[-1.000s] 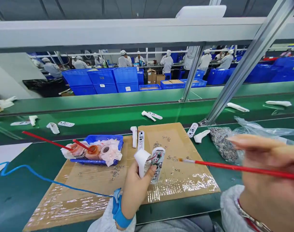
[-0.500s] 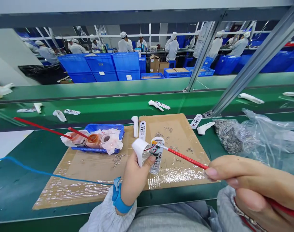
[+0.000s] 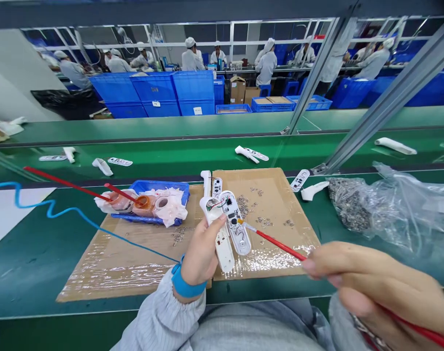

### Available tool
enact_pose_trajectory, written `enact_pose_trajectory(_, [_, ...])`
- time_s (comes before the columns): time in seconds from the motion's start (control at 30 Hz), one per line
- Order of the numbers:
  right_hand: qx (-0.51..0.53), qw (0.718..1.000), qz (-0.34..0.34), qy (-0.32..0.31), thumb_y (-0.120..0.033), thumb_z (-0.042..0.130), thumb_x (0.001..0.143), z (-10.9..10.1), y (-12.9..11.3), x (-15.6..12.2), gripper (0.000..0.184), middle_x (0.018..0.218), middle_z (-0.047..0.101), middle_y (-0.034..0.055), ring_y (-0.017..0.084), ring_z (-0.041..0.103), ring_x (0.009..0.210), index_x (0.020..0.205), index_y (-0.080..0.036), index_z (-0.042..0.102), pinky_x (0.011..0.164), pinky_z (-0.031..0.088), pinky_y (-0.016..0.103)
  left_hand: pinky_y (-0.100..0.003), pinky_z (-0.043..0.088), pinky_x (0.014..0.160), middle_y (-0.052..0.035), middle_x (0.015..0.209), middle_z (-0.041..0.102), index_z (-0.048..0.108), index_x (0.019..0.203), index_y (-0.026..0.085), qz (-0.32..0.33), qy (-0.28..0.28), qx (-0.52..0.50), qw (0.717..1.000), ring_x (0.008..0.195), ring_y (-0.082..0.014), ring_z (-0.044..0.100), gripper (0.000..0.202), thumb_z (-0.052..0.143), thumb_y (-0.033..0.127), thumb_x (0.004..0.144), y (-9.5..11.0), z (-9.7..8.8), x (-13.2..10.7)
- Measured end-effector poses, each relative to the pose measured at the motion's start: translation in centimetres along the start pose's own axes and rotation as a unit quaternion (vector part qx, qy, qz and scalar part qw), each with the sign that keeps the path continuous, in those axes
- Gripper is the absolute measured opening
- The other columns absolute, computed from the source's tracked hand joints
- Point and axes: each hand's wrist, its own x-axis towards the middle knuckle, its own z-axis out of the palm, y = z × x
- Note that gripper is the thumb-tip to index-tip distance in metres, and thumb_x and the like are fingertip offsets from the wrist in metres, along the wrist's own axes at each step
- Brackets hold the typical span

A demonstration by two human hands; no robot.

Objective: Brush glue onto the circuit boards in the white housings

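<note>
Head view: I see the left hand (image 3: 201, 251) clamping the white casing (image 3: 224, 251), now inside-up, over the cardboard (image 3: 134, 258). The right hand (image 3: 382, 280) pinches the brush (image 3: 276, 242), tip now midway along the circuit board (image 3: 241, 240), apparently the new working spot.

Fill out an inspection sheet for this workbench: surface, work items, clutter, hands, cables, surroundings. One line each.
Surface: green bench, with a cardboard sheet lying on it.
Work items: an opened white housing with its circuit board exposed; a red brush, tip at the circuit board, contact unclear.
Clutter: loose metal parts on the cardboard sheet; a plastic bag of more to its right; a blue tray of jars.
Hands: left hand grips the white housing; right hand holds the red brush.
Cables: a blue cord runs to the blue wrist strap on the left wrist.
Surroundings: blue bins and co-workers in white beyond the bench.
</note>
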Motion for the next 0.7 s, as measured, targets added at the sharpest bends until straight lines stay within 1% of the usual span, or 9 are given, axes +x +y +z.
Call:
enact_pose_trajectory(0.17, [0.047,0.999,0.012,-0.004,-0.024,0.049,0.095,2.5,-0.6,0.9,0.014,0.085,0.067,0.0046,0.014,0.065,0.080,0.084,-0.018,0.055,0.075,0.053,0.022,-0.032,0.053,0.069,-0.0137,0.098,0.069,0.060,0.108,0.010,0.005,-0.021,-0.003,1.000,0.082,-0.0226,0.066,0.043,0.066,0.040,0.078,-0.1,0.0,-0.4])
enact_pose_trajectory(0.27, [0.049,0.999,0.001,-0.017,-0.020,0.049,0.095,2.9,0.0,1.1,0.013,0.083,0.066,0.0041,0.013,0.065,0.078,0.084,-0.018,0.056,0.072,0.053,0.022,-0.031,0.052,0.069,-0.0133,0.096,0.069,0.060,0.109,0.010,0.006,-0.032,0.004,0.999,0.080,-0.0219,0.066,0.044,0.066,0.041,0.078,-0.1,-0.2,-0.6])
enact_pose_trajectory(0.37, [0.072,0.996,-0.025,-0.046,-0.015,0.049,0.093,3.1,0.8,1.2,0.013,0.081,0.066,0.0036,0.012,0.064,0.075,0.084,-0.017,0.057,0.068,0.053,0.021,-0.029,0.052,0.064,-0.0109,0.088,0.070,0.061,0.108,0.010,0.001,-0.031,0.010,0.999,0.070,-0.0183,0.065,0.045,0.066,0.043,0.078,-0.2,-0.3,-0.7])
enact_pose_trajectory(0.47, [0.122,0.990,-0.002,-0.071,-0.016,0.049,0.094,3.0,1.2,1.1,0.013,0.080,0.067,0.0030,0.013,0.065,0.073,0.086,-0.018,0.059,0.066,0.054,0.024,-0.028,0.053,0.066,-0.0103,0.089,0.070,0.062,0.108,0.011,-0.018,-0.036,0.009,0.999,0.070,-0.0173,0.065,0.041,0.064,0.041,0.080,-0.2,-0.5,-0.5])
enact_pose_trajectory(0.5, [0.142,0.989,0.008,-0.049,-0.019,0.049,0.094,2.7,1.3,1.1,0.014,0.079,0.067,0.0028,0.014,0.065,0.072,0.085,-0.020,0.059,0.065,0.054,0.026,-0.029,0.053,0.068,-0.0107,0.092,0.070,0.062,0.108,0.011,-0.026,-0.032,0.005,0.999,0.074,-0.0182,0.066,0.040,0.063,0.041,0.081,-0.1,-0.7,-0.3])
enact_pose_trajectory(0.53, [0.157,0.987,0.018,0.003,-0.023,0.049,0.094,2.2,1.3,1.3,0.015,0.076,0.067,0.0025,0.016,0.065,0.070,0.084,-0.022,0.060,0.063,0.055,0.029,-0.031,0.054,0.072,-0.0113,0.097,0.070,0.062,0.108,0.012,-0.032,-0.025,-0.001,0.999,0.079,-0.0197,0.066,0.039,0.062,0.041,0.082,0.1,-0.9,-0.2])
enact_pose_trajectory(0.63, [0.129,0.962,0.050,0.234,-0.033,0.050,0.094,0.2,2.6,2.7,0.025,0.066,0.061,0.0024,0.020,0.063,0.066,0.073,-0.024,0.060,0.065,0.054,0.036,-0.037,0.054,0.082,-0.0122,0.110,0.067,0.062,0.111,0.014,-0.030,0.005,-0.021,0.999,0.095,-0.0245,0.065,0.039,0.061,0.041,0.082,1.2,-1.8,0.4])
enact_pose_trajectory(0.67, [0.086,0.957,0.075,0.267,-0.034,0.049,0.094,-0.4,3.5,3.6,0.029,0.063,0.058,0.0021,0.019,0.061,0.064,0.069,-0.024,0.059,0.065,0.052,0.036,-0.037,0.054,0.084,-0.0119,0.113,0.066,0.062,0.112,0.015,-0.021,0.012,-0.027,0.999,0.099,-0.0253,0.064,0.039,0.060,0.041,0.083,1.7,-2.0,0.6])
enact_pose_trajectory(0.7, [0.035,0.961,0.109,0.253,-0.034,0.048,0.094,-0.8,4.8,4.6,0.033,0.062,0.057,0.0018,0.018,0.060,0.063,0.065,-0.023,0.058,0.066,0.050,0.036,-0.038,0.053,0.086,-0.0115,0.115,0.065,0.062,0.114,0.016,-0.012,0.019,-0.034,0.999,0.102,-0.0255,0.063,0.039,0.059,0.041,0.084,2.2,-2.3,0.7])
